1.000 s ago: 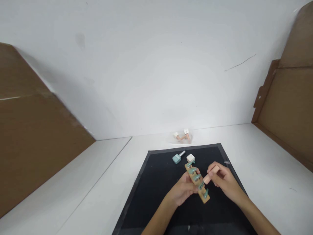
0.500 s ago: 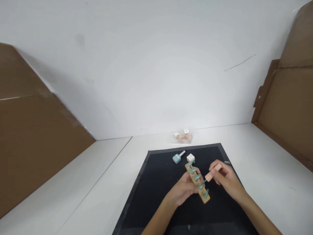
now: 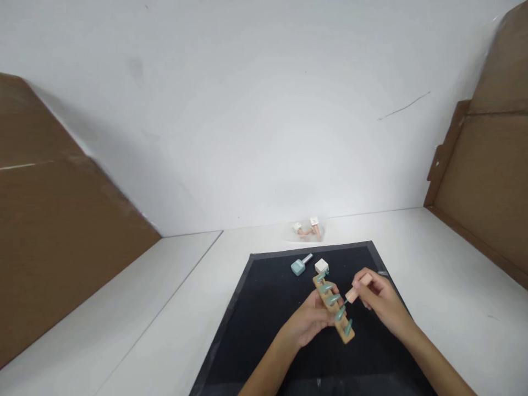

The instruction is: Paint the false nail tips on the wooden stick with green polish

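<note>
My left hand (image 3: 309,320) grips a narrow wooden strip (image 3: 346,336) from its left side and from beneath. Several green nail tips (image 3: 333,299) stand along the strip, which slants down to the right. Between the fingers of my right hand (image 3: 376,293) is a peach-coloured brush cap (image 3: 353,294), its thin brush pointing down-left at the nail tips near the lower end. Whether the bristles touch a tip is too small to tell. Beyond the strip's upper end sit a white square block (image 3: 322,266) and a teal bottle with a silver cap (image 3: 298,267).
A black mat (image 3: 264,308) with a grey taped edge lies under the hands. Behind it, a clear bag (image 3: 307,230) holds white and peach-coloured pieces against the white wall. Cardboard panels stand at the left (image 3: 74,220) and right (image 3: 487,181).
The brush cap in my right hand has shifted slightly down and to the left. My left hand and the strip have hardly moved.
</note>
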A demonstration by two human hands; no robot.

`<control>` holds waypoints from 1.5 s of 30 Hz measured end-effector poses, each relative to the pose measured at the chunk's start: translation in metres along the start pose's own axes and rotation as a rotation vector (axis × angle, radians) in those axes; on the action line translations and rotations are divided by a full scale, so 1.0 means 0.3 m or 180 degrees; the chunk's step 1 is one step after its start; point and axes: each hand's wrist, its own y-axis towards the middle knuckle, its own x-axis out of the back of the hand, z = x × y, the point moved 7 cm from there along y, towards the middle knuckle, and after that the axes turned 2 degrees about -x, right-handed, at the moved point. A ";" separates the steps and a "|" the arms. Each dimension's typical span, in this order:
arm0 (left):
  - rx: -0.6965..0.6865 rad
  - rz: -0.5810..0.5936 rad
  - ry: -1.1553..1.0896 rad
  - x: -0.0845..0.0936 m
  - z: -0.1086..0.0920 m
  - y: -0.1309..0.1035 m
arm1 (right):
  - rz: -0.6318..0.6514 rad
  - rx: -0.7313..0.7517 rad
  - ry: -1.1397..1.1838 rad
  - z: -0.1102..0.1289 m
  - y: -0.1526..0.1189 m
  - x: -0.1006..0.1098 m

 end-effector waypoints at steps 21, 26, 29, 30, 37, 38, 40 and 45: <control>-0.0060 0.0092 -0.0027 -0.014 -0.014 -0.008 | -0.0287 0.0141 0.0089 0.004 0.002 0.025; -0.0048 0.0067 -0.0017 -0.013 -0.015 -0.009 | -0.0246 0.0196 0.0119 0.017 -0.001 0.020; -0.0009 0.0001 0.0023 -0.012 -0.013 -0.008 | -0.0146 0.0143 0.0095 0.019 -0.003 0.011; -0.0016 -0.0011 0.0024 -0.010 -0.014 -0.008 | -0.0122 0.0130 0.0082 0.017 -0.003 0.010; -0.0049 0.0076 0.0001 -0.008 -0.011 -0.009 | -0.0322 0.0117 0.0094 -0.003 0.001 0.033; -0.0042 0.0064 0.0003 -0.008 -0.011 -0.009 | -0.0342 0.0125 0.0103 -0.003 0.000 0.035; -0.0034 0.0039 0.0006 -0.009 -0.012 -0.008 | -0.0315 0.0162 0.0123 0.001 -0.002 0.034; -0.0046 0.0019 -0.0017 -0.011 -0.014 -0.004 | -0.0149 0.0190 0.0061 0.007 -0.003 0.020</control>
